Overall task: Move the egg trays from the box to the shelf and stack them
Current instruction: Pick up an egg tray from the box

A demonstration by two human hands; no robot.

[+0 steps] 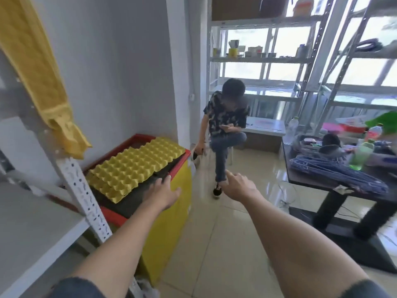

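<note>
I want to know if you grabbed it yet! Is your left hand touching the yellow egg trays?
Apart. In the head view, dark box interior shows between the left hand and the egg trays.

Bright yellow egg trays (135, 166), moulded in a grid of cups, lie in a yellow box (169, 222) with a red rim and dark inside. Left of the box stands a white shelf (32, 233) with a perforated white post; more yellow trays (40, 67) sit above it. Right of the box, a seated person (225, 125) wears a dark camouflage-patterned shirt and blue jeans. The floor (225, 244) is glossy beige tile.
</note>
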